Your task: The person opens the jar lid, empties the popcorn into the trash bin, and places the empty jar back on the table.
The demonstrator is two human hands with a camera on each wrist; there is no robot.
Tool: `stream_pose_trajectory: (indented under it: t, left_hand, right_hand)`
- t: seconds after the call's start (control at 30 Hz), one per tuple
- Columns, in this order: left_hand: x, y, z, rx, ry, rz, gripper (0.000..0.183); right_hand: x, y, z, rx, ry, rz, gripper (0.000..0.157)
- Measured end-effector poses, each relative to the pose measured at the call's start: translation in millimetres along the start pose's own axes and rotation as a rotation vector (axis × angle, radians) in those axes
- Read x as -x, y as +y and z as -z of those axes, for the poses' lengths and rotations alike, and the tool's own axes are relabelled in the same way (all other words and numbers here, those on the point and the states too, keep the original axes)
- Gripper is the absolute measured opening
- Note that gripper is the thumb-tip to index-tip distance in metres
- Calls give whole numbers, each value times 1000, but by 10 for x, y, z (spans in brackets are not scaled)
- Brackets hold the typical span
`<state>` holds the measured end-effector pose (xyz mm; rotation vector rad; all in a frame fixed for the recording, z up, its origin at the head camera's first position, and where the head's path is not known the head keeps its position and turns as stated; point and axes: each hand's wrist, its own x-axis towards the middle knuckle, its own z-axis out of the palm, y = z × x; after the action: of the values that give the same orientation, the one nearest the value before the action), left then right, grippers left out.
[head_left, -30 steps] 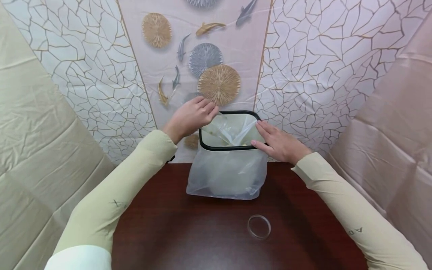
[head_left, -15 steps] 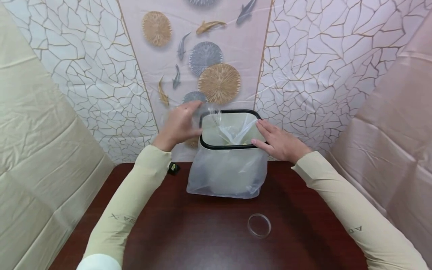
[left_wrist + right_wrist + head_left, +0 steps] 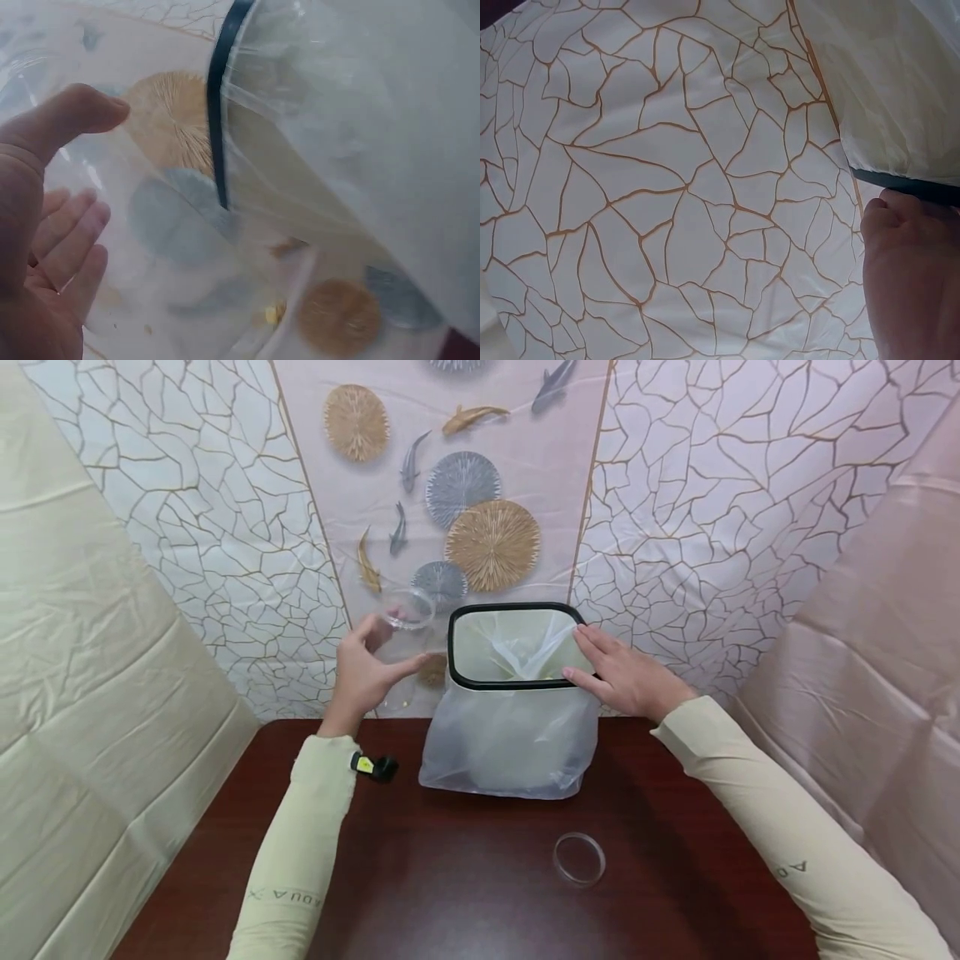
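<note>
My left hand (image 3: 363, 672) grips a clear plastic jar (image 3: 397, 647), thumb and fingers around its side, left of the bin. A small yellow bit (image 3: 272, 314) shows low in the jar. My right hand (image 3: 626, 672) holds the right corner of a white trash bin by its black rim (image 3: 517, 686); in the right wrist view its fingers (image 3: 896, 206) meet that rim. A translucent bag (image 3: 510, 756) lines the bin and hangs loosely over its outside. Folds of plastic and something yellowish show inside; the bottom is hidden.
The bin stands at the back of the dark red-brown table (image 3: 450, 877). A clear round lid (image 3: 579, 858) lies on the table in front of it. Patterned cloth (image 3: 667, 527) hangs close behind, and beige cloth (image 3: 97, 693) rises at the sides.
My left hand has moved left and down from above the bin's opening, turning the jar from tipped over the bin to upright. The right hand stays at the rim.
</note>
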<state>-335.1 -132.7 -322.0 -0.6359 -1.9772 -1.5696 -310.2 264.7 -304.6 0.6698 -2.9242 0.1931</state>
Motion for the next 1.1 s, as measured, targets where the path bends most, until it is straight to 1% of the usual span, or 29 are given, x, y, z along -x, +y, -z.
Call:
stream_pose_trajectory:
  t: [0.07,0.1,0.13,0.27,0.33,0.4,0.5,0.63,0.77,0.9,1.0,1.1]
  left_hand:
    - [134,-104,19,59,29,43,58]
    - [206,-161,27,79,43,67,58]
    - [282,-217,35,89,54,91,61]
    - [624,-460,58,58,107,185,64]
    - [807,-582,60,32,135,218,66]
    - [988,-701,49,24,166,235,67]
    - [1239,-872,15,44,210,235,67]
    - [1499,-1047,-26,84,245,235,67]
    - [1677,-1120,-46,120,256,264,67]
    - [1778,-1168,-64,133,261,278,67]
    - [1804,-1202,-68,147,233,266,69]
    - [1808,-1220,-58,111,181,267,75]
  right_hand:
    - [-1,4,-5,-2,-1,-3,83]
    - [0,5,-9,-4,-2,-5,83]
    - [2,7,-11,-5,-3,-9,83]
    - [19,13,-17,-17,-11,-21,83]
    - [24,15,-18,-19,-12,-22,83]
    - [25,16,-19,-20,-11,-22,83]
    - [16,14,-16,-24,-10,-20,83]
    - [-11,11,-18,-33,-9,-9,83]
    - [-31,12,-37,-39,-3,5,83]
    - [-48,17,-58,-50,-7,13,84]
    - [-51,24,-68,-68,-4,15,85]
    - [-41,30,-73,-79,19,18,84]
